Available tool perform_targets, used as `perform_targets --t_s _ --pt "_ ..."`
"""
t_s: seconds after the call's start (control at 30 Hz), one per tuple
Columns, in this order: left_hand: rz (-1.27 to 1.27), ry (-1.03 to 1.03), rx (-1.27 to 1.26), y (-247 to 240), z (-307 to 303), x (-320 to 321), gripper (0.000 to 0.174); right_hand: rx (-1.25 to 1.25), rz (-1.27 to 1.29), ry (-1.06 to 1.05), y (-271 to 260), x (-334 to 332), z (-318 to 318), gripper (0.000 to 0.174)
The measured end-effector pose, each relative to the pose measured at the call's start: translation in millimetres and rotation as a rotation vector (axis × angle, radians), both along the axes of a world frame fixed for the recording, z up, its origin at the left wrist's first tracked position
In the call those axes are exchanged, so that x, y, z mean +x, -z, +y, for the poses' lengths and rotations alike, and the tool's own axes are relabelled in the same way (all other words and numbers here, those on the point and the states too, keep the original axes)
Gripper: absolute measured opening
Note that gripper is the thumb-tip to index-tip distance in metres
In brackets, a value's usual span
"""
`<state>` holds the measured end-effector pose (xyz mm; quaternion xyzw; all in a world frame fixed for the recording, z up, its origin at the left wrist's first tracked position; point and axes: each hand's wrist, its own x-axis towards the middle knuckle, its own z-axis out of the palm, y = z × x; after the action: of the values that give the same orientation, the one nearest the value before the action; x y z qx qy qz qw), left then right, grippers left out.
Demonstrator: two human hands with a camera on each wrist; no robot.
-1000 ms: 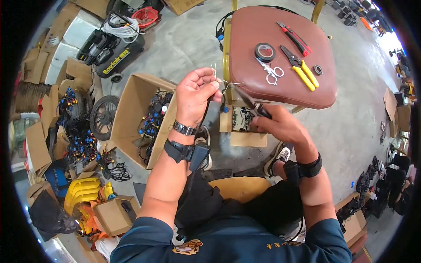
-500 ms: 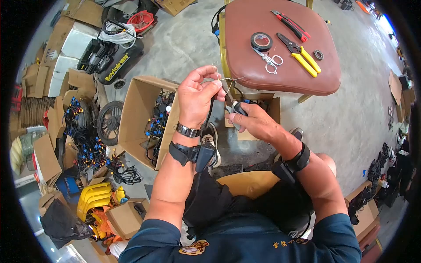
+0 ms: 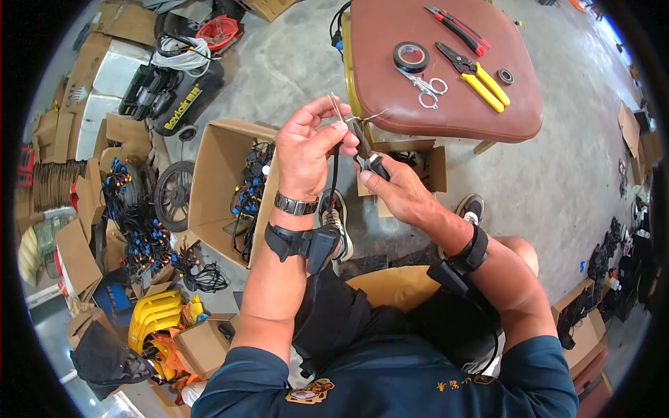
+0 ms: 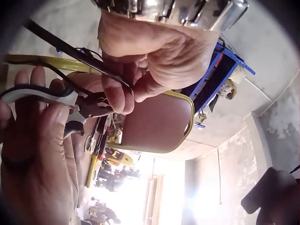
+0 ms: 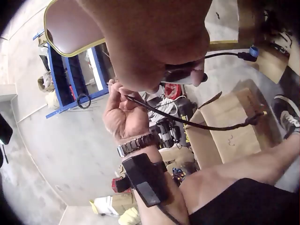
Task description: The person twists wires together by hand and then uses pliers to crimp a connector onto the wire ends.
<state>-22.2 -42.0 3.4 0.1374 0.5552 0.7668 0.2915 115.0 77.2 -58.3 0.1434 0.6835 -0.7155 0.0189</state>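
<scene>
The left hand pinches the end of a black cable between thumb and fingers; thin bare wires stick up past the fingertips. Curled round the handles of dark-jawed pliers is the right hand. The plier jaws are at the wires just right of the left fingertips; whether they touch is hard to tell. In the left wrist view the pliers lie close beside the pinched cable. From the right wrist the cable hangs from the left hand, the pliers mostly hidden.
A brown chair seat ahead holds black tape, folding scissors, yellow-handled strippers, a red-black cutter and a metal ring. Cardboard boxes stand left and below the chair; an air compressor is farther left.
The right hand first drew in toward the body, then moved up and left, bringing the pliers beside the left fingertips. The left hand keeps its pinch on the cable. The view has shifted slightly.
</scene>
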Motion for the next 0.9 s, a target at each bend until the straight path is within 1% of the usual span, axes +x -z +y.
perform_targets --t_s 0.1,0.2,0.3,0.4,0.6,0.9 --pt "-0.014 0.015 -0.004 -0.8 0.2 -0.3 0.037 -0.002 -0.031 -0.028 0.6 -0.6 1.0 0.032" --pt "-0.001 0.018 -0.026 0.7 0.0 -0.3 0.037 0.018 0.012 0.011 -0.2 -1.9 1.0 0.046" --pt "-0.007 0.005 -0.041 0.3 1.0 1.6 0.037 0.021 0.039 0.036 -2.7 -2.3 1.4 0.045" --pt "0.015 -0.003 -0.060 1.0 2.4 2.8 0.038 0.096 0.032 0.028 -4.6 -1.1 3.5 0.043" --pt "0.048 -0.009 -0.056 1.9 5.6 7.2 0.039 0.130 -0.039 0.016 -24.4 -0.6 9.8 0.039" --pt "0.085 -0.033 -0.055 3.5 6.8 8.6 0.038 0.189 -0.030 0.026 -28.9 0.9 12.1 0.034"
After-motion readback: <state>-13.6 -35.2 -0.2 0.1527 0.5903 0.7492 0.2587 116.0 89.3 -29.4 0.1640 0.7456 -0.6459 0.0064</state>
